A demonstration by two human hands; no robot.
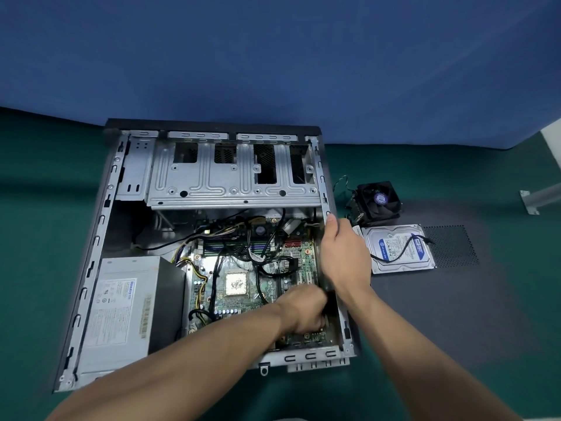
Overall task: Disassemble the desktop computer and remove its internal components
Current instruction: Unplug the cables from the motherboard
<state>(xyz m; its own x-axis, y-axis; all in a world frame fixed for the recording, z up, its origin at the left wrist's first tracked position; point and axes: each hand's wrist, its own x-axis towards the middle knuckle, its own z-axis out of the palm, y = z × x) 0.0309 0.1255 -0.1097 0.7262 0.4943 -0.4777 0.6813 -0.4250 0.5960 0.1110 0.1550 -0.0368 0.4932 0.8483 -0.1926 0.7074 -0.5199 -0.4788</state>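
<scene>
A dark part, seemingly an expansion card (329, 299), is gripped at its near end by the left hand (306, 311) and farther along by the right hand (343, 253), its long axis lying along the case's right wall (344, 323), beside the motherboard (243, 287)

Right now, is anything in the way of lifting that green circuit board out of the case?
Yes. Black cables drape across the green motherboard, yellow wires plug in at its left edge, and both hands are over its right side.
</scene>
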